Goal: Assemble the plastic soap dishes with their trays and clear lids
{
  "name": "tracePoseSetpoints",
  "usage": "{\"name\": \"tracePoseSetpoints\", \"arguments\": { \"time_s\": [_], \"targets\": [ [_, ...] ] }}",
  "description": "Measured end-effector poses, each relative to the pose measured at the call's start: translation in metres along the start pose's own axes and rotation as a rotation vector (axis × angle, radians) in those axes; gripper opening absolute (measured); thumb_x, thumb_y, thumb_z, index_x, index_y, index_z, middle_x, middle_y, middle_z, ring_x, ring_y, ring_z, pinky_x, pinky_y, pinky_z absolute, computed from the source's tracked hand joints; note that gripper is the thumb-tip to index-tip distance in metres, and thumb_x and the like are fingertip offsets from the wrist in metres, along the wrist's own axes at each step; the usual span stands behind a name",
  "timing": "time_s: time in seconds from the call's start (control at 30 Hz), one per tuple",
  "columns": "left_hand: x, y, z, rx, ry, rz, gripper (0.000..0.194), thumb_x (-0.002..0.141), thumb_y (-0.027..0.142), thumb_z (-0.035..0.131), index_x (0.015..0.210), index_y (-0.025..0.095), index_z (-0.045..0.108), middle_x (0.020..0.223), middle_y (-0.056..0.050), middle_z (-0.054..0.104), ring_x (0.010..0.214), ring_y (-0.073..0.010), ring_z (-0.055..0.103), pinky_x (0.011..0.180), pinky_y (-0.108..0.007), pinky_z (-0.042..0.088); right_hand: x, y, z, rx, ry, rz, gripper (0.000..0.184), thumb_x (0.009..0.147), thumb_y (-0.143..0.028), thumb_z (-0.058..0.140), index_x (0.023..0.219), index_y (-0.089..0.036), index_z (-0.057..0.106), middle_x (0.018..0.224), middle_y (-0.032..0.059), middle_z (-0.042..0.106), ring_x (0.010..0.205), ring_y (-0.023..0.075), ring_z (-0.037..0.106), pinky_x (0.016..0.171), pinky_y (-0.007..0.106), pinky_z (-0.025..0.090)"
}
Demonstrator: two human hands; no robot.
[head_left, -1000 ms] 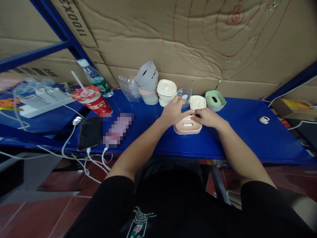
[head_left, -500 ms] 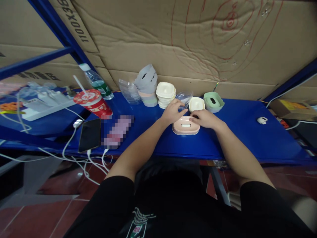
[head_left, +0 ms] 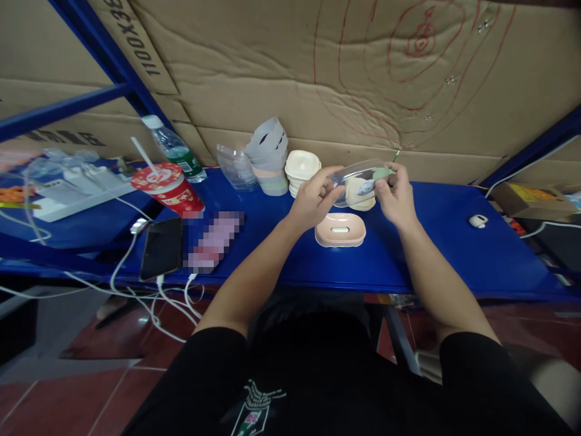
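Note:
A clear plastic lid (head_left: pixel 351 172) with a small printed label is held up between both hands. My left hand (head_left: pixel 313 203) pinches its left end, and my right hand (head_left: pixel 397 195) grips the right end with thumb in front. Below it on the blue table (head_left: pixel 281 254) rests a pink oval box (head_left: pixel 340 230) with a pale slot in its top; neither hand touches it. Behind the lid, cream pieces (head_left: pixel 362 203) and the green box show, partly covered by the lid and my right hand. A stack of cream pieces (head_left: pixel 303 166) stands beyond my left hand.
Stacked grey, pink and green parts (head_left: pixel 270 157) and clear lids (head_left: pixel 233 166) stand at the back. To the left are a red cup (head_left: pixel 170 191), a bottle (head_left: pixel 177 151), a phone (head_left: pixel 162 248) and white cables. A white earbud case (head_left: pixel 478 221) lies right; cardboard (head_left: pixel 254 72) walls the back.
Both hands have left the pink box and lifted the clear lid from beside the cream pieces. My right hand has moved up and right. The pink box stays in place.

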State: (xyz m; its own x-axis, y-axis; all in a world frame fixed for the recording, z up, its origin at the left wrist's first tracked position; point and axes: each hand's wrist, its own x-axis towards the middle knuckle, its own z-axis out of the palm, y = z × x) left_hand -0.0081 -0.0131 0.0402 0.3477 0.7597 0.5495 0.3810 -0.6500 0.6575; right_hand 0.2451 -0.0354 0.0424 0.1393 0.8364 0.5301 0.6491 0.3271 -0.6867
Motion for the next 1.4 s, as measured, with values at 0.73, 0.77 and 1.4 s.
{"name": "tracePoseSetpoints", "arguments": {
  "time_s": [0.73, 0.77, 1.4],
  "targets": [
    [-0.007, -0.012, -0.005, 0.329, -0.614, -0.176, 0.062, 0.092, 0.073, 0.055, 0.115, 0.018, 0.072, 0.094, -0.015, 0.08, 0.086, -0.0316, 0.076, 0.07, -0.038, 0.056, -0.002, -0.007, -0.004, -0.295, -1.026, 0.289, 0.076, 0.093, -0.087, 0.051, 0.068, -0.019, 0.073, 0.067, 0.0111, 0.075, 0.048, 0.017, 0.063, 0.057, 0.038, 0.055],
    [-0.007, -0.011, -0.006, 0.338, -0.619, -0.174, 0.064, 0.092, 0.073, 0.056, 0.119, 0.018, 0.072, 0.099, -0.016, 0.08, 0.089, -0.0324, 0.076, 0.072, -0.039, 0.057, -0.002, -0.008, -0.004, -0.288, -1.029, 0.29, 0.075, 0.093, -0.087, 0.052, 0.069, -0.019, 0.073, 0.069, 0.0113, 0.076, 0.048, 0.0172, 0.064, 0.058, 0.038, 0.055],
    [-0.01, -0.001, 0.021, 0.275, -0.569, -0.262, 0.066, 0.098, 0.072, 0.052, 0.123, 0.013, 0.069, 0.127, -0.021, 0.073, 0.122, -0.0381, 0.069, 0.1, -0.049, 0.057, -0.013, -0.027, 0.002, -0.585, -0.305, -0.057, 0.047, 0.094, -0.066, 0.065, 0.101, -0.022, 0.08, 0.085, 0.0101, 0.08, 0.083, 0.03, 0.073, 0.069, 0.038, 0.046]
  ]
}}
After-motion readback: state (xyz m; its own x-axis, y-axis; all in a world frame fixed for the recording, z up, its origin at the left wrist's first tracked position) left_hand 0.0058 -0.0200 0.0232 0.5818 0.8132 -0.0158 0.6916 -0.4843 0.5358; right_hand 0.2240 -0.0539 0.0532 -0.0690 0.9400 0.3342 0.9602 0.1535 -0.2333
